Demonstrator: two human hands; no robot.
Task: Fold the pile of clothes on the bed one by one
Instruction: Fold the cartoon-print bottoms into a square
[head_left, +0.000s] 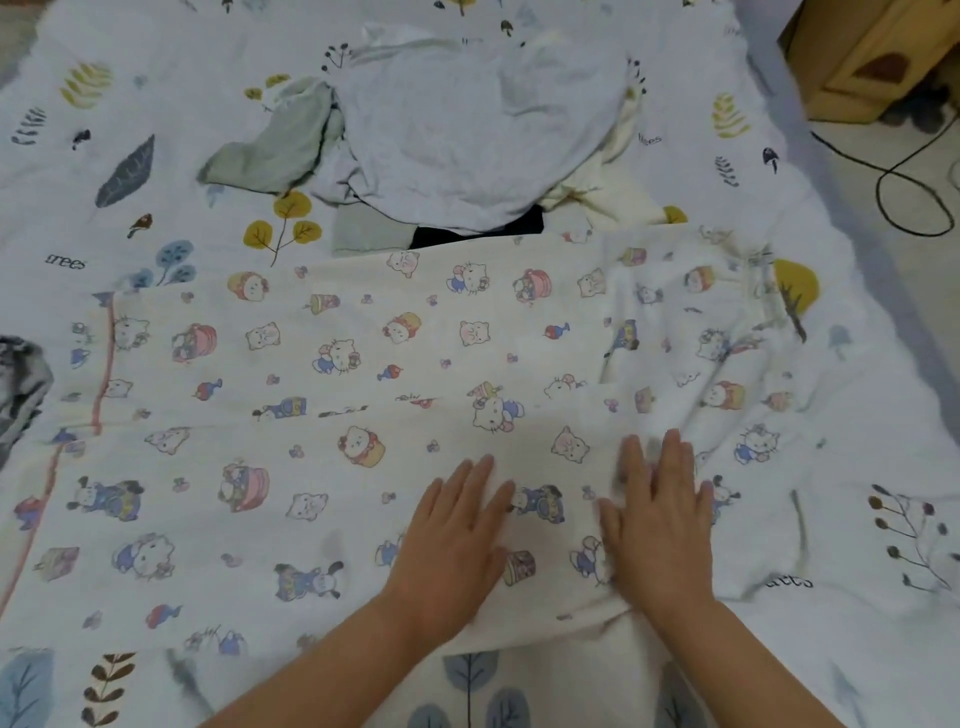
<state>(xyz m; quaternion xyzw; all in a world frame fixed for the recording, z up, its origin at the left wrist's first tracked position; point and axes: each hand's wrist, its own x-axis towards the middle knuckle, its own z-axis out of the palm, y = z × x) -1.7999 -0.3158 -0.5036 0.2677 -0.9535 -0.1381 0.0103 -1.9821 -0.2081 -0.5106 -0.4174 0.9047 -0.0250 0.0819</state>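
While we looked down, a bed under a white sheet printed with leaves, trees and birds filled most of the view. At the far right, on a pale floor, stood a brown box, with a black cable looped near it. At the left edge lay a grey furry thing, only partly seen.

Far from us, in the middle of the bed, sat the pile: a pale grey garment on top, a green one at its left, a cream one at its right, something black under its near edge.

Nearer, a cartoon-print garment with pink trim at its left lay spread wide and mostly flat, wrinkled at the right, its far edge touching the pile.

Our left hand and right hand lay palm down on its near right part, side by side, a little apart. Fingers were straight and slightly spread, pointing away, pressing the cloth and gripping nothing. The right fingers were blurred.
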